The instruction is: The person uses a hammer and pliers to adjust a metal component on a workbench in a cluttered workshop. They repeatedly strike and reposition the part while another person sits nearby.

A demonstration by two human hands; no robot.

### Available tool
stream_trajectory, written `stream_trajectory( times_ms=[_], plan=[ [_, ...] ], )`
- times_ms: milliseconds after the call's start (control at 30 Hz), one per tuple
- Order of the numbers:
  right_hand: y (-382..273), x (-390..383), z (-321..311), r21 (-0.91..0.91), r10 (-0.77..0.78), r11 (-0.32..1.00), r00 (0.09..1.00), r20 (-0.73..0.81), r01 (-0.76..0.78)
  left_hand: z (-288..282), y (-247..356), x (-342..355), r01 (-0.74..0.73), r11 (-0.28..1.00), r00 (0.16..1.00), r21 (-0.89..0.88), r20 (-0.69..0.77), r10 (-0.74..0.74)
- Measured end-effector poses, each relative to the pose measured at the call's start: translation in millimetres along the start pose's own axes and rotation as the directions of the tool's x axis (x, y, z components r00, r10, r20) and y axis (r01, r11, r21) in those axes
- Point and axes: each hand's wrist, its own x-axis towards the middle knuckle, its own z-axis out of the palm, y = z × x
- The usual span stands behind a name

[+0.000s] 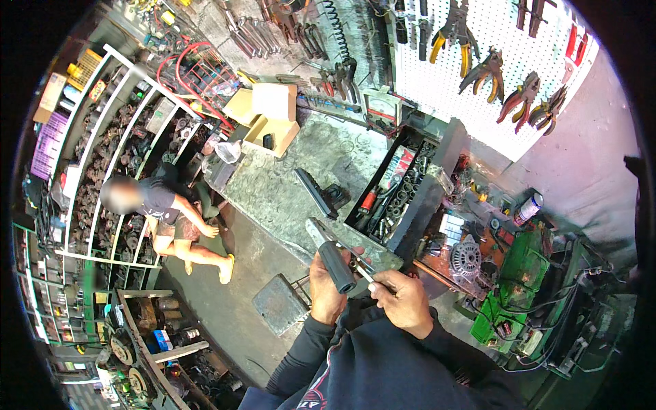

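Note:
My left hand (324, 283) grips a black cylindrical part (336, 266) with a long, flat silver metal piece (318, 234) along it. My right hand (396, 301) pinches a slim, pale rod (367, 275) beside the black part. Just beyond my hands, a black angular object (314, 191) with a long body lies on the scuffed metal workbench (253, 191). To its right, an open black toolbox (437, 191) holds sockets, a red-handled tool and other small tools.
A seated person (178, 225) is at the left beside shelves (102, 137) packed with parts. An open cardboard box (270, 119) sits at the bench's back. Pliers hang on a white pegboard (437, 89). A stool (280, 304) stands below. An alternator part (466, 260) and green crate (512, 287) lie right.

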Motion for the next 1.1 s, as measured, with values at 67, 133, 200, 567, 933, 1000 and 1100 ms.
stream_trajectory(
  times_ms=[67,133,200,567,933,1000,1100],
  plan=[
    [7.9,3.3,10.5,0.036,-0.013,0.999,1.000,-0.022,0.014,-6.9,0.1,-2.0,0.007,0.999,1.000,-0.038,0.010,-0.007],
    [9.5,3.8,18.4,0.069,-0.016,0.997,0.999,-0.037,0.018,-13.8,-0.5,-2.5,0.005,0.999,1.000,-0.051,0.018,-0.004],
    [8.4,3.1,25.8,0.098,-0.010,0.995,0.999,-0.036,0.014,-21.4,-2.8,-2.3,-0.009,0.999,1.000,-0.043,0.019,0.010],
    [19.7,10.7,42.3,0.203,0.117,0.972,0.993,0.024,-0.119,-31.4,-13.8,0.9,-0.017,0.991,1.000,0.130,0.008,0.016],
    [-2.7,11.7,23.4,-0.010,-0.003,1.000,0.980,0.201,0.005,-51.2,-38.8,-1.5,-0.088,0.988,0.996,-0.126,-0.038,0.084],
    [-12.7,10.7,25.3,-0.048,0.080,0.996,0.965,0.251,-0.070,-53.6,-35.3,-2.4,-0.094,0.985,0.995,-0.145,0.000,0.095],
    [-8.4,13.3,19.3,-0.127,0.019,0.992,0.937,0.350,0.028,-57.6,-22.5,-6.2,-0.125,0.979,0.987,-0.158,0.084,0.140]
  ],
)
